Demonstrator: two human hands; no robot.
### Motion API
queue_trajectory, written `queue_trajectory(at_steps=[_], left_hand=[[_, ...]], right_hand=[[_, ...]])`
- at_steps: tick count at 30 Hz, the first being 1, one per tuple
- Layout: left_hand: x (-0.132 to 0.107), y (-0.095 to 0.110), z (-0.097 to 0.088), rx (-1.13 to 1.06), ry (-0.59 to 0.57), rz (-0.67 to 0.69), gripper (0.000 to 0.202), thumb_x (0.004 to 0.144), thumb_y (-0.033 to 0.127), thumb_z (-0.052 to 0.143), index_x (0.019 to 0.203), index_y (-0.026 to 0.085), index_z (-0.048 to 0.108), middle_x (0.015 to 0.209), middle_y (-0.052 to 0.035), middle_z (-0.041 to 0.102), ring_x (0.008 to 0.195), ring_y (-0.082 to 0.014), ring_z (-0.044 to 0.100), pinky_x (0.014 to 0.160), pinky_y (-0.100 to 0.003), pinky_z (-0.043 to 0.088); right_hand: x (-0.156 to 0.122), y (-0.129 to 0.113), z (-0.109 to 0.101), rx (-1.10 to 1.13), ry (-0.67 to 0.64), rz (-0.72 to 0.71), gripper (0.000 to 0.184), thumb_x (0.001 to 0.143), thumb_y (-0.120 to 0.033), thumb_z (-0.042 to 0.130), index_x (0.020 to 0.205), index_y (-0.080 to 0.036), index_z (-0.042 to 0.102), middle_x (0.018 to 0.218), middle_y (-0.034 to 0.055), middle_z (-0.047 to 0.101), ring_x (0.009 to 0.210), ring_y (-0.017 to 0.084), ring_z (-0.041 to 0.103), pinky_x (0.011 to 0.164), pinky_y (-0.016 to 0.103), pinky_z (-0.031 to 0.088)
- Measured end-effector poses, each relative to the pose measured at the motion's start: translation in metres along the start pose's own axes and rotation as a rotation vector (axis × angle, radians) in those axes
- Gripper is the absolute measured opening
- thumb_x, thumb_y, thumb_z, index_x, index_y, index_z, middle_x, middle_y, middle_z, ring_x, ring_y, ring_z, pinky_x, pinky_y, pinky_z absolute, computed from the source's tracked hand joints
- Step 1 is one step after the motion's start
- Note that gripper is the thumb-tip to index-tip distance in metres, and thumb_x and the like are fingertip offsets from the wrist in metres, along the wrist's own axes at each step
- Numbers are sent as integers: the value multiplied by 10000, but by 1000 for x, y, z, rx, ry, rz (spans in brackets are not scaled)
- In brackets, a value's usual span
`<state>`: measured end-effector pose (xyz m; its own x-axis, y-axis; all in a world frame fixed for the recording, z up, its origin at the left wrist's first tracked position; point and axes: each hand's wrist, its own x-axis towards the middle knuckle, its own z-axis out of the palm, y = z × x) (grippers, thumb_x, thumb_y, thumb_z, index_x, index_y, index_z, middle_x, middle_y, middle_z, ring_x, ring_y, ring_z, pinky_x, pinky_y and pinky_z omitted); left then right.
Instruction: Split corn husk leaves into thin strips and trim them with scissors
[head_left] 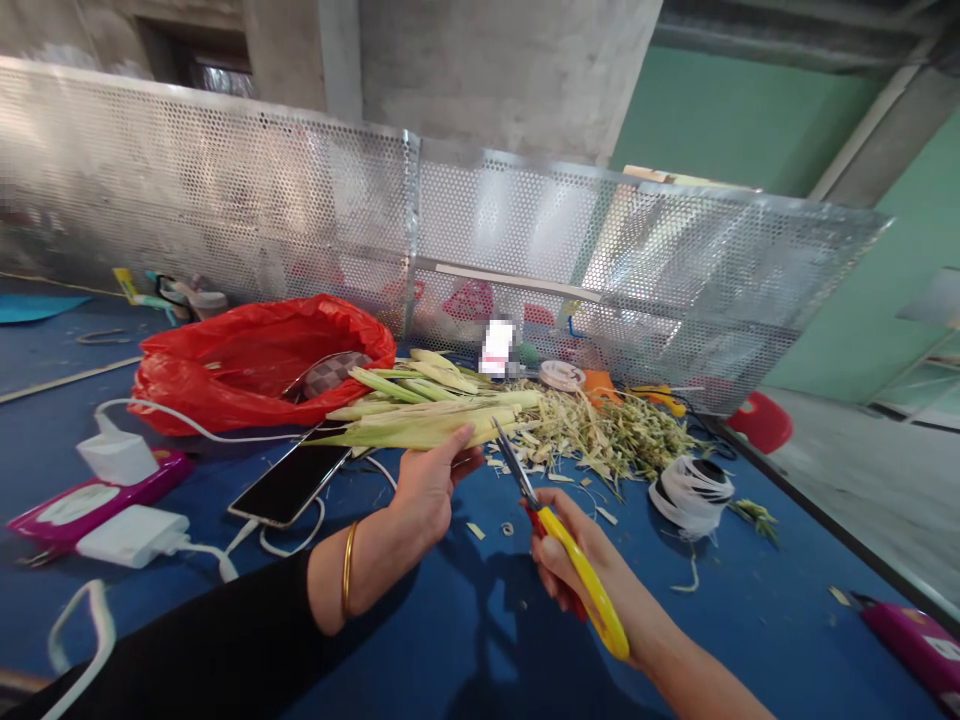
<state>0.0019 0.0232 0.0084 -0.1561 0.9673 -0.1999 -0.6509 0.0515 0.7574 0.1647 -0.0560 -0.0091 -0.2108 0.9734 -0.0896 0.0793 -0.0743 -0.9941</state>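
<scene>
The husk bundle [427, 428] is pale green fading to cream, its long leaves flat, ribbed and papery, narrowing to points at the left and ending in blunt, ragged edges near the scissors. It lies above the blue table [795, 600], between the red plastic bag [191, 395] and a heap of dry clippings [630, 435]. The left hand [431, 490] grips its near edge, thumb laid on top and fingers curled beneath. The right hand [562, 550] is closed around the scissors [589, 590] — smooth yellow and red handles, slim grey metal blades — with the tips just beside the cut ends.

The clippings are brittle and tangled, straw-coloured mixed with dull green; small flat scraps lie scattered on the table. The bag is thin, glossy and crumpled, its mouth wide. Near the heap sits a spool [690, 495] wound with white, ribbon-like strands. Behind everything stands a shiny metal screen [225, 190], punched with rows of small round holes.
</scene>
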Motion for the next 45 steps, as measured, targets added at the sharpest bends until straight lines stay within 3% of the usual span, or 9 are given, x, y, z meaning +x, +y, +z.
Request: queue_trajectory(at_steps=[9, 22, 26, 31, 39, 42, 45], left_hand=[[-10, -8, 0, 23, -68, 10, 341, 536, 124, 815, 837, 131, 654, 757, -17, 712, 587, -134, 648, 588, -273, 561], [-8, -9, 0, 28, -54, -18, 361, 537, 104, 804, 861, 133, 649, 744, -26, 709, 586, -125, 640, 590, -263, 557], [-9, -8, 0, 30, -59, -36, 322, 550, 97, 790, 839, 132, 653, 725, -18, 708, 574, -123, 637, 585, -257, 557], [-12, -9, 1, 65, -73, -72, 237, 555, 101, 785, 750, 130, 654, 675, -12, 695, 548, -122, 630, 559, -246, 555], [-14, -11, 1, 140, -71, -128, 217, 573, 89, 768, 758, 125, 660, 673, -19, 696, 548, -125, 629, 557, -242, 557], [-11, -6, 0, 194, -69, -128, 240, 608, 120, 760, 826, 123, 661, 737, -33, 712, 566, -130, 639, 567, -251, 557], [-6, 3, -1, 281, -83, -102, 290, 636, 162, 752, 906, 110, 661, 826, -71, 725, 598, -145, 651, 539, -249, 543]], right_hand=[[0, -4, 7, -5, 40, 5, 645, 647, -659, 679, 1046, -232, 406, 579, -103, 435, 351, 41, 362, 303, 148, 286], [1, 2, 13, 45, 116, 40, 506, 700, -633, 653, 947, -240, 454, 488, -138, 337, 281, 15, 249, 269, 130, 235], [1, 4, 14, 46, 106, 33, 516, 708, -652, 633, 950, -240, 438, 491, -139, 330, 295, 15, 235, 277, 129, 242], [0, 4, 7, 37, 36, -27, 515, 744, -603, 640, 1040, -251, 408, 586, -106, 425, 345, 21, 311, 312, 129, 275], [1, 3, 9, 31, 159, -14, 454, 764, -625, 588, 944, -234, 445, 514, -113, 364, 300, 31, 266, 293, 153, 238], [9, 1, -6, -89, 275, -45, 425, 775, -590, 582, 976, -229, 483, 521, -94, 389, 335, 63, 320, 327, 184, 269], [20, -3, -34, -579, 415, -77, 346, 802, -490, 580, 1019, -222, 546, 643, -12, 575, 543, 156, 552, 483, 241, 393]])
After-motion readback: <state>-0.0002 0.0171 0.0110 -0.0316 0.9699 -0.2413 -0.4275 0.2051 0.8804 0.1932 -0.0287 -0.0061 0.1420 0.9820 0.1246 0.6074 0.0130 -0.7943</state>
